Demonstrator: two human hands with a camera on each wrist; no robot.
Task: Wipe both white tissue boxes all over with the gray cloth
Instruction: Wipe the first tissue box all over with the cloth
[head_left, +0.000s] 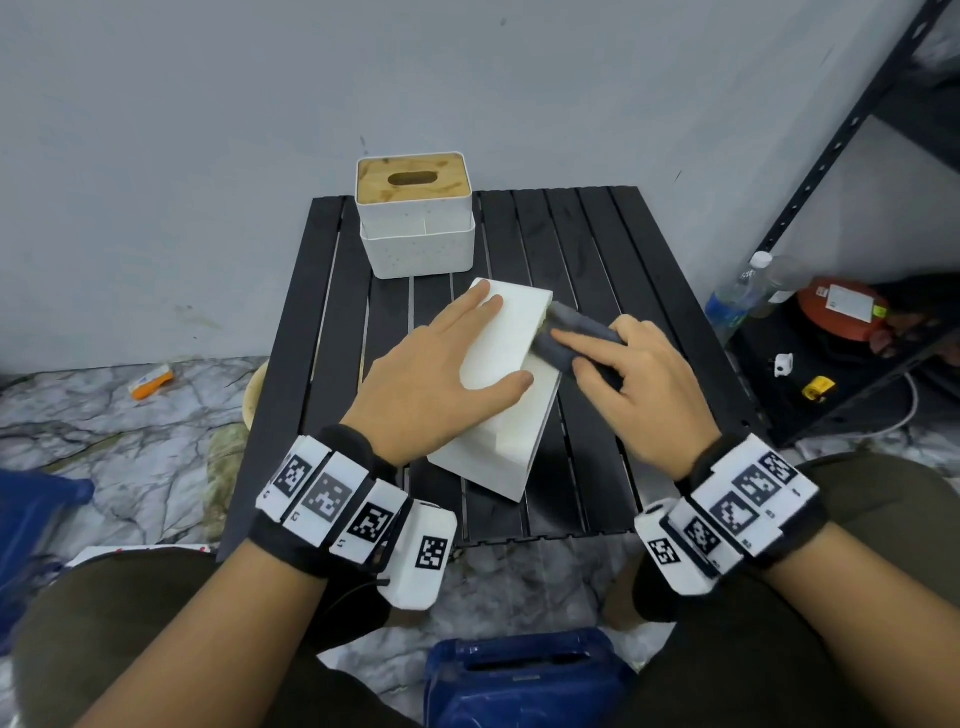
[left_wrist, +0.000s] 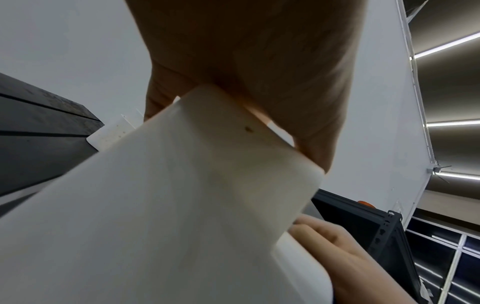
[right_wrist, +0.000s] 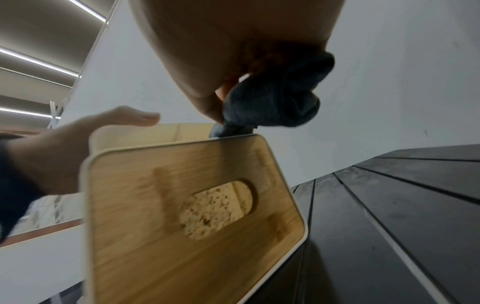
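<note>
One white tissue box (head_left: 506, 447) lies on its side in the middle of the black slatted table (head_left: 597, 244). Its wooden lid (right_wrist: 194, 205), with an oval slot, faces right. My left hand (head_left: 452, 364) lies flat on the box's upper face (left_wrist: 155, 205) with the fingers straight. My right hand (head_left: 634, 374) grips the bunched gray cloth (head_left: 571, 332) and presses it against the box's far right edge by the lid rim. The wrist view shows the cloth (right_wrist: 272, 102) touching that rim. The second white tissue box (head_left: 415, 234) stands upright at the table's back, lid up.
A gray wall stands close behind the table. A black metal shelf (head_left: 831, 156) at the right holds a water bottle (head_left: 737, 301) and a red-orange object (head_left: 841, 312). A blue container (head_left: 519, 675) sits on the floor between my knees. An orange item (head_left: 150, 382) lies on the left floor.
</note>
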